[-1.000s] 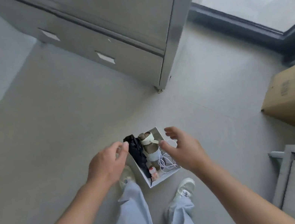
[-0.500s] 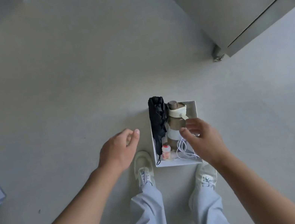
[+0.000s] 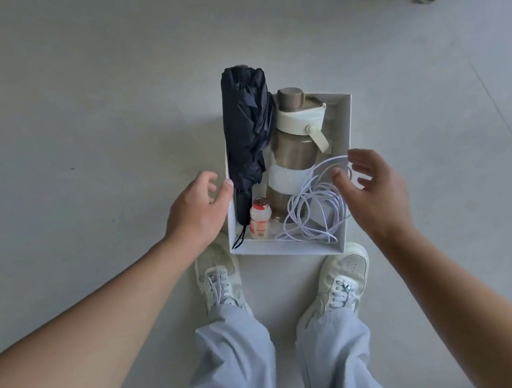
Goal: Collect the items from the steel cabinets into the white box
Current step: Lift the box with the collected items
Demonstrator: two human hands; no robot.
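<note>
Left hand [image 3: 197,211], fingers loosely spread, at the left wall of the white box [image 3: 295,248] on the floor [image 3: 64,125]; right hand [image 3: 375,190] spread at its right wall, holding nothing; inside lie a folded black umbrella [image 3: 248,126], tan bottle [image 3: 295,152], small red-capped bottle [image 3: 260,220] and coiled white cable [image 3: 313,214].

1 white box [image 3: 288,249] w/ 1 folded black umbrella [image 3: 248,126], 1 tan water bottle [image 3: 294,149], 1 sm. red-capped bottle [image 3: 260,221], 1 coiled white cable [image 3: 313,207]; 2 hands: left hand [image 3: 197,211], right hand [image 3: 376,195].
</note>
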